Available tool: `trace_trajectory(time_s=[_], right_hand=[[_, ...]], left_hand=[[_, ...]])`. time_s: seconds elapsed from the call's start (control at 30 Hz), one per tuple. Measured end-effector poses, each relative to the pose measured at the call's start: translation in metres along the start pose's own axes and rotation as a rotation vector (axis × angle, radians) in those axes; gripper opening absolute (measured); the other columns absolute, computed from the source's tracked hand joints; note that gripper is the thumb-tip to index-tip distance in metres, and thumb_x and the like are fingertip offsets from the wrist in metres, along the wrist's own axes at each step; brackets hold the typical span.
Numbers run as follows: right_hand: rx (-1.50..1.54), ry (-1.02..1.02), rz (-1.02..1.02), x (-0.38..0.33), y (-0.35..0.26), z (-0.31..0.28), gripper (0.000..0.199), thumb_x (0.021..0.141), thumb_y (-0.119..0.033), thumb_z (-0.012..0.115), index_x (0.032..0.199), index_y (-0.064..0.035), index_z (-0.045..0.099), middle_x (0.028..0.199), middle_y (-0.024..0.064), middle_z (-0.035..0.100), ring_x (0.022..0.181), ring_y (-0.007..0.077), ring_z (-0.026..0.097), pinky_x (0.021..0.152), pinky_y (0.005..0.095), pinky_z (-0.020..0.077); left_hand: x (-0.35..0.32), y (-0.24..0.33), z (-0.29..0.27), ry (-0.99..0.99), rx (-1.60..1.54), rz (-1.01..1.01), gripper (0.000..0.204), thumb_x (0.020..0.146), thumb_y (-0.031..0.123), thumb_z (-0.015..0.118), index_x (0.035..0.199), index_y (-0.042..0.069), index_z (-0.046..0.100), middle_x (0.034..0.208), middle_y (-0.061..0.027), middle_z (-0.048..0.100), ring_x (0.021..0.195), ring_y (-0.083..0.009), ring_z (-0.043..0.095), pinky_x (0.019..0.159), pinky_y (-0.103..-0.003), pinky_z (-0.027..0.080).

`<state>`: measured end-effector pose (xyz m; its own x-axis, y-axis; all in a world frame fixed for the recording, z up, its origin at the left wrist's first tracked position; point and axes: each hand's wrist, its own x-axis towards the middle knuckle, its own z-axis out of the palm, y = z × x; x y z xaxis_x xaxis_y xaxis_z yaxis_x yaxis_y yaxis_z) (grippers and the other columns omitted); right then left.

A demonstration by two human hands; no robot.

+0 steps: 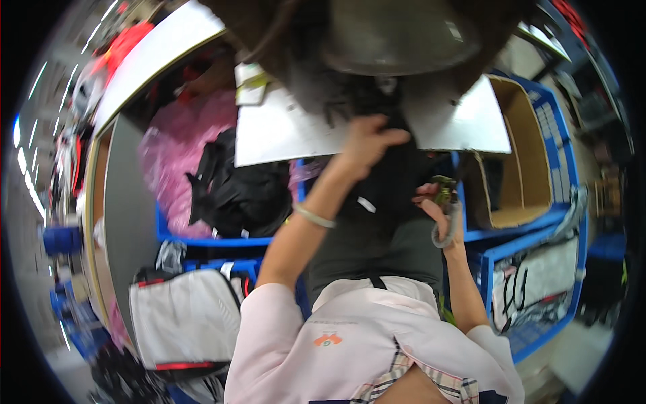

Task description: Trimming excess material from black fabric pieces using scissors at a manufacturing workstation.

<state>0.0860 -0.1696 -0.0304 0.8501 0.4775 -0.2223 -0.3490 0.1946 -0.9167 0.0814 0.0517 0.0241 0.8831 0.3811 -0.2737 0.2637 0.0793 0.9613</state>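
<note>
Left hand (367,145), thumb spread, touches black cloth (393,178) (white label (367,204), unreadable); right hand (436,207), fingers curled, holds a greenish object (443,192).

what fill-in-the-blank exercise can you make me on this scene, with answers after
The cloth by the left hand is coloured ____.
The small greenish object is held in the ____ hand.
The crumpled plastic left of the white tabletop is coloured ____.
The cardboard box sits in a crate coloured ____.
Missing words: black; right; pink; blue.
</note>
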Motion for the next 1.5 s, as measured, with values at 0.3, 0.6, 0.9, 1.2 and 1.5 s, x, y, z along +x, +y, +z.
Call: trace_trajectory(time_s=[0.3,0.6,0.9,1.2,1.5], right_hand=[[-0.889,0.265,-0.526,0.033,0.012,-0.112,0.024,0.083,-0.009,0.057,0.101,0.0062,0.062,0.100,0.0155,0.065,0.090,0.0216,0.063,0.086,0.0319,0.0491],[0.013,0.545,-0.256,0.098,-0.076,-0.292,0.036,0.085,-0.012,0.062,0.111,0.0100,0.052,0.109,0.0231,0.059,0.091,0.0288,0.064,0.077,0.0325,0.0558],[-0.041,1.037,-0.167,0.039,-0.093,-0.249,0.028,0.087,-0.013,0.060,0.108,0.0047,0.055,0.103,0.0191,0.060,0.091,0.0316,0.064,0.073,0.0351,0.0580],[-0.080,0.855,-0.078,0.047,-0.077,-0.234,0.018,0.086,-0.017,0.062,0.093,-0.0004,0.060,0.087,0.0109,0.064,0.081,0.0256,0.066,0.065,0.0292,0.0577],[-0.061,0.825,-0.052,0.044,-0.060,-0.214,0.017,0.084,-0.018,0.065,0.085,-0.0025,0.059,0.083,0.0093,0.064,0.082,0.0237,0.067,0.065,0.0305,0.0577]], left_hand=[[-0.096,-0.107,-0.060,0.129,-0.454,-0.030,0.023,0.086,0.018,0.062,0.096,-0.003,0.061,0.086,-0.0139,0.066,0.078,-0.0197,0.066,0.073,-0.028,0.053],[-0.076,-0.245,-0.350,1.135,0.688,-0.278,0.028,0.074,0.020,0.068,0.095,0.004,0.060,0.095,-0.0176,0.062,0.095,-0.0357,0.058,0.084,-0.043,0.045],[-0.002,-0.283,-0.463,0.893,0.609,-0.534,0.082,0.068,0.055,0.070,0.132,0.011,0.043,0.129,-0.0184,0.049,0.121,-0.0383,0.044,0.100,-0.054,0.031],[-0.012,-0.323,-0.345,0.517,0.709,-0.683,0.083,0.069,0.074,0.052,0.130,0.018,0.046,0.127,-0.0209,0.050,0.124,-0.0384,0.041,0.103,-0.067,0.012],[0.014,-0.329,-0.348,1.135,0.629,-0.327,0.083,0.066,0.056,0.070,0.123,0.000,0.048,0.119,-0.0218,0.052,0.116,-0.0372,0.046,0.105,-0.053,0.024]])
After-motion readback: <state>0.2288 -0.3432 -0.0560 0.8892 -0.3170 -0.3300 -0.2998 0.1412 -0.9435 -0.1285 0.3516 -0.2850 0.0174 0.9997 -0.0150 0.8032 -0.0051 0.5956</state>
